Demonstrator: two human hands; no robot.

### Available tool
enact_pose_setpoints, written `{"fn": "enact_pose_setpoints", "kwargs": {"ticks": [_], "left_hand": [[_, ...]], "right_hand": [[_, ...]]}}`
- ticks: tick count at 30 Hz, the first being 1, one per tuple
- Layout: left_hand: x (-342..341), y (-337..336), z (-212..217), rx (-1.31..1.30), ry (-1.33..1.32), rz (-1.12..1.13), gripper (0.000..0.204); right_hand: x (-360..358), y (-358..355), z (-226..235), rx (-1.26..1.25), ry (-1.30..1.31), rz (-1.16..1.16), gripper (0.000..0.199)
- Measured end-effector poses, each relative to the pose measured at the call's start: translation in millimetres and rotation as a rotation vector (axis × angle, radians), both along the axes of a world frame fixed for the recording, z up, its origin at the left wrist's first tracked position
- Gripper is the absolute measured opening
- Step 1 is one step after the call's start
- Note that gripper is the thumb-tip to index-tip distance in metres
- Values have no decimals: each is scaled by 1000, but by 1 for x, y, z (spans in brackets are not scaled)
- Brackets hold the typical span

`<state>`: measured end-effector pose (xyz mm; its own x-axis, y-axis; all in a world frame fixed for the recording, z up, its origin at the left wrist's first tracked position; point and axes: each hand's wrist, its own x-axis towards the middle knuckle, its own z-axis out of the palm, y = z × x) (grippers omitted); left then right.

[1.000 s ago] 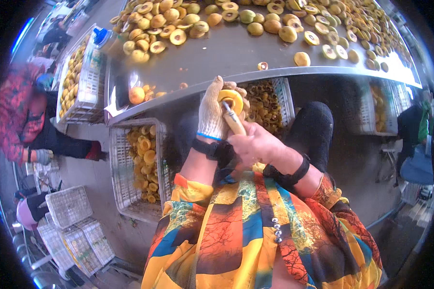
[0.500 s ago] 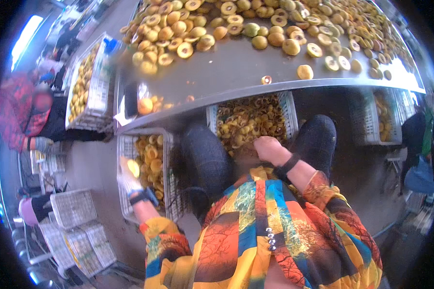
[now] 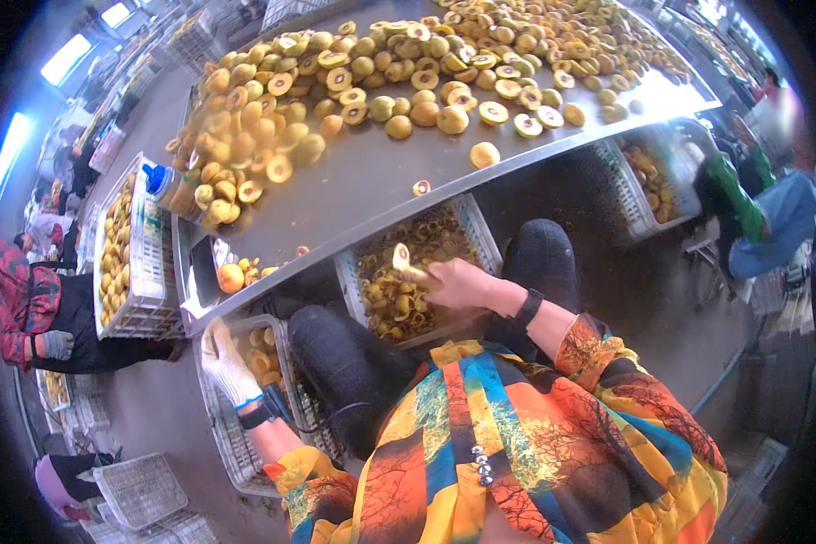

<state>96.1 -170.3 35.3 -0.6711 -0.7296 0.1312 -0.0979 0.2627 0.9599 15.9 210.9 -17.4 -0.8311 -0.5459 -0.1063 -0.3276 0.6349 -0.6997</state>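
Observation:
My left hand (image 3: 225, 363), in a white glove, is over the rim of the left crate (image 3: 210, 422). Its fingers look stretched out and nothing shows in them. Inside that crate lie hollowed yellow fruit halves (image 3: 261, 363). My right hand (image 3: 461, 283) is bare and closed above the middle crate (image 3: 482, 238), which is full of brown and yellow scraps (image 3: 385, 304). From its fingers sticks a thin, blurred piece, perhaps a small tool. At its end is a pale fruit piece (image 3: 402, 257) with a brown centre.
A metal table (image 3: 363, 195) ahead carries many halved fruits (image 3: 363, 68), a lidded jar (image 3: 177, 192) and a dark flat object (image 3: 205, 272). Full crates stand at the left (image 3: 154, 290) and right (image 3: 639, 213). A person (image 3: 27, 308) works at left, another (image 3: 762, 213) at right.
The yellow fruit half is gone from my left hand. My right hand has lifted out of the scraps, bringing up the pale piece. The view has turned, showing more of the table.

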Motion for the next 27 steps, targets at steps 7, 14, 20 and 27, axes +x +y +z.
{"fn": "enact_pose_setpoints", "kwargs": {"ticks": [7,14,20,27], "left_hand": [[-34,70,15,-33,30,-362,23],[-77,70,11,13,-72,-601,25],[-189,92,41,-250,-268,-776,42],[-343,99,-5,-890,-312,-793,50]], "right_hand": [[27,3,-41,611,72,366,27],[-36,41,25,107,494,-35,8],[-190,249,-21,796,1026,-312,9],[-277,344,42,448,172,-984,39]]}}
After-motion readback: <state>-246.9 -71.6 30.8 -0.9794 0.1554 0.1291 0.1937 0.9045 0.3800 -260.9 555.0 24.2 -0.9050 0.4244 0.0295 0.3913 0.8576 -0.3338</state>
